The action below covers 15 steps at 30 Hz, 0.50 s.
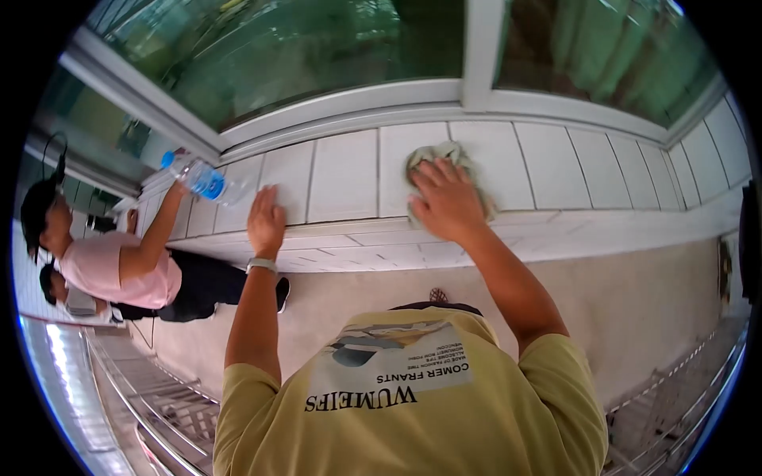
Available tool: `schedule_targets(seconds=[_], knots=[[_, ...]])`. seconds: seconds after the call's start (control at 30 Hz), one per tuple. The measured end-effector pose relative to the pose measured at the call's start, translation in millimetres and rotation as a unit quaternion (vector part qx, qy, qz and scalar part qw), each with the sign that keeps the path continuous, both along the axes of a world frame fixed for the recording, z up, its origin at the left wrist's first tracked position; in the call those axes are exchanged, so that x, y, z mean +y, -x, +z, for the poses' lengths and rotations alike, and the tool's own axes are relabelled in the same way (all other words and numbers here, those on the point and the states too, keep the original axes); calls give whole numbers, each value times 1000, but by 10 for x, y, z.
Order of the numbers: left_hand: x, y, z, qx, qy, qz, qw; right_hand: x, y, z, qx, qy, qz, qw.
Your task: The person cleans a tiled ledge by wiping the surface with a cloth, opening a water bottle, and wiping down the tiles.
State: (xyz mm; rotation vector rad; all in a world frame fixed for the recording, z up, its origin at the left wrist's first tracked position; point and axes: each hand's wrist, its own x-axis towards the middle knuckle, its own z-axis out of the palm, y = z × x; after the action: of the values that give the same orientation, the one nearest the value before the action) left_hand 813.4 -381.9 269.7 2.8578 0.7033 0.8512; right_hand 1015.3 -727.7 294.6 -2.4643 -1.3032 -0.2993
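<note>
My right hand (448, 200) lies with its fingers spread on top of a grey-green cloth (441, 151), pressing it on the white tiled ledge (343, 174) below the window. Further left, my left hand (266, 224) rests flat at the ledge's front edge with nothing in it, wearing a light band at the wrist. A clear plastic bottle (208, 182) with a blue cap and blue label is tilted over the ledge, left of my left hand. A co-worker's hand is behind the bottle's cap end, mostly hidden.
A co-worker in a pink shirt (119, 266) and dark cap stands at the left, with another person (75, 301) beyond. Framed windows (349, 47) rise behind the ledge. Metal railings (151, 404) run along the lower left and lower right.
</note>
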Motion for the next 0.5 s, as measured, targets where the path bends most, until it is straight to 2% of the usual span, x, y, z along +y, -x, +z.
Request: schedule_targets(seconds=[0.07, 0.2, 0.37, 0.47, 0.5], knots=[[-20, 2, 55, 8, 2, 1, 1000, -493, -161, 127, -18, 31, -69, 997], [40, 26, 50, 22, 7, 1, 1000, -1651, -879, -212, -86, 32, -263, 960], [52, -15, 33, 33, 44, 9, 998, -3073, -1660, -386, -78, 56, -408, 908], [19, -144, 147, 35, 125, 85, 988, -3643, -2086, -536, -80, 81, -466, 877], [11, -196, 117, 29, 98, 109, 989, -3690, -2175, -495, -57, 79, -483, 870]])
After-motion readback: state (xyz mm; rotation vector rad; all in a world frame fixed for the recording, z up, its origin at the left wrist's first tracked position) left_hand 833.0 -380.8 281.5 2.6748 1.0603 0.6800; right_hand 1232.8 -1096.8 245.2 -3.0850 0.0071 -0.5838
